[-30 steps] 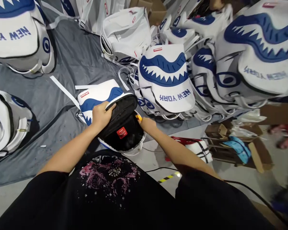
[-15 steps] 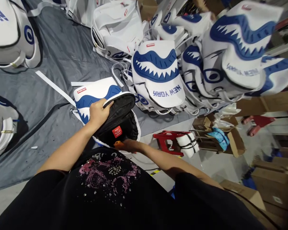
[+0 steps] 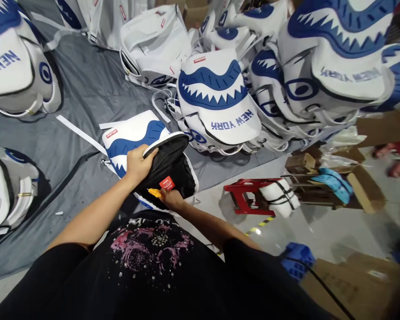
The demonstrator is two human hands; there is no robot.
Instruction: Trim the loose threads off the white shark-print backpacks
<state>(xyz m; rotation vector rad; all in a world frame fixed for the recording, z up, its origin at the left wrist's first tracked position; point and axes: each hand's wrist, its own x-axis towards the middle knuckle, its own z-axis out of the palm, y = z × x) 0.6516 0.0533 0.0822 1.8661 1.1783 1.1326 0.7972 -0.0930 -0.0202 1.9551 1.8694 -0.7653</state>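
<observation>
A white backpack (image 3: pixel 133 129) with a blue toothed print lies at the table's near edge, its black-lined main compartment open toward me. My left hand (image 3: pixel 140 163) grips the backpack's raised flap, thumb over the rim. Inside the opening, my right hand (image 3: pixel 171 199) is closed around a small yellow-orange tool (image 3: pixel 155 193). The tool's tip points left, against the dark lining. A red label (image 3: pixel 167 182) shows on the lining just above my right hand.
More white backpacks (image 3: pixel 216 98) stand along the right and far side, others (image 3: pixel 10 66) at the left. Loose straps lie on the grey cloth (image 3: pixel 86 93). Beyond the right edge are a red stool (image 3: pixel 243 195), cardboard boxes (image 3: pixel 366 189) and a blue crate (image 3: pixel 298 260).
My right hand has moved slightly left and up inside the backpack, and more of the tool shows. My left hand still holds the flap. The camera view has shifted.
</observation>
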